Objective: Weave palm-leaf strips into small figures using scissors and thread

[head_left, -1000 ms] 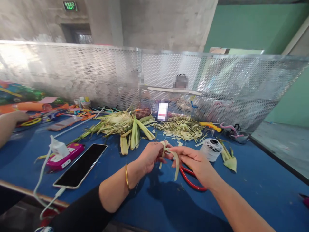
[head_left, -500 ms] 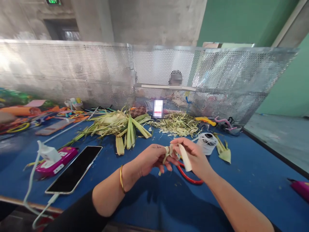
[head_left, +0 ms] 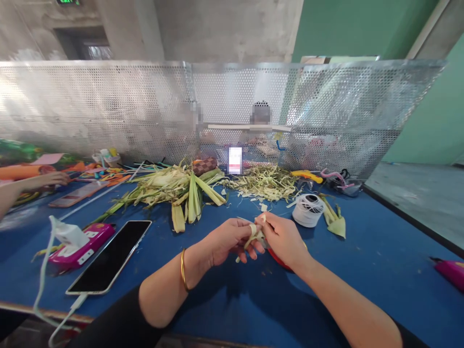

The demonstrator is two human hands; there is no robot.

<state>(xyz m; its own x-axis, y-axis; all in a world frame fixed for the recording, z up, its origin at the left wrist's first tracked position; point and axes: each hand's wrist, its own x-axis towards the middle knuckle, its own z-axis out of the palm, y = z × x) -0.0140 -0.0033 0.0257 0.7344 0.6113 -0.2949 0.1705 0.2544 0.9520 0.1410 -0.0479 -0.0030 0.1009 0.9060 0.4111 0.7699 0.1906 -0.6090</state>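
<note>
My left hand point(head_left: 226, 241), a gold bangle on its wrist, pinches a pale strip of corn husk point(head_left: 253, 231) that loops about its fingers. My right hand point(head_left: 288, 239) is closed with thumb and fingers together on the same husk, touching the left fingertips. How the strip is knotted or folded there is too small to make out. Below the right hand, a red curved handle point(head_left: 278, 260) shows in part on the blue table. A spool of white thread point(head_left: 307, 213) stands just beyond that hand.
Behind my hands lie a pile of whole corn husks point(head_left: 163, 187) and a heap of shredded husk point(head_left: 270, 183). A perforated metal screen point(head_left: 145, 106) closes the back. To the left are a phone point(head_left: 110, 256), a purple power strip point(head_left: 81, 246) and another person's hand point(head_left: 49, 180).
My right hand has turned and closed over the husk; the loose flat end that hung from it is now out of sight. At the left, another person's hand has reached farther in.
</note>
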